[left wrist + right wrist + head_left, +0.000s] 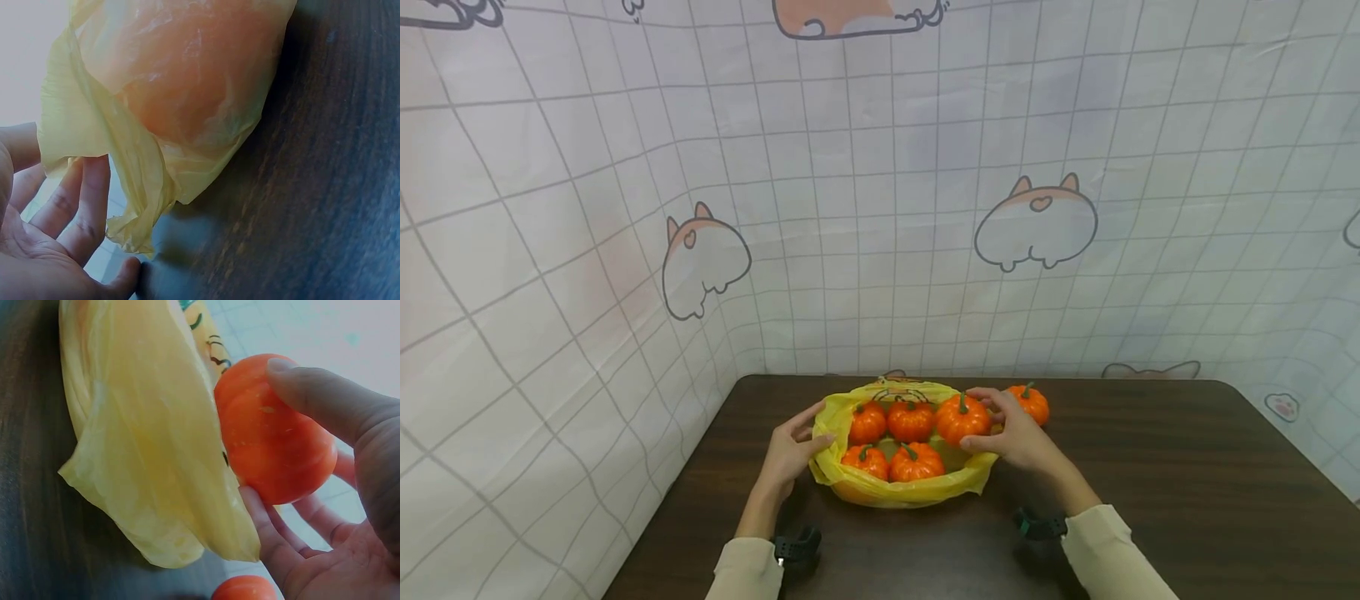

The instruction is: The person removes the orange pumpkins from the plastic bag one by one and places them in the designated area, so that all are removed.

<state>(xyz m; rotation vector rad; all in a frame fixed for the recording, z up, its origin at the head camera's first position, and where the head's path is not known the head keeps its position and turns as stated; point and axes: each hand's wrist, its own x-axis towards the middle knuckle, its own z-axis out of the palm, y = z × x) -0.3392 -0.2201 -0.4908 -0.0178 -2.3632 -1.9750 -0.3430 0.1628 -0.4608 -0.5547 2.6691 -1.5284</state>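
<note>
A yellow plastic bag [901,495] lies on the table with its mouth wide, and several small orange pumpkins [912,422] with green stems sit inside. At its left side my left hand [789,450] holds the rim, thumb over the edge and fingers outside; in the left wrist view the fingers [95,203] bear on the thin yellow film. My right hand [1017,433] grips another small pumpkin [962,419] between thumb and fingers at the bag's right edge. The right wrist view shows this held pumpkin [275,431] right beside the bag's side [150,437].
One more pumpkin [1030,404] lies on the dark wooden table [1150,467], just behind and right of my right hand. White grid-patterned cloth [880,208] with cartoon animals hangs behind and to the left of the table.
</note>
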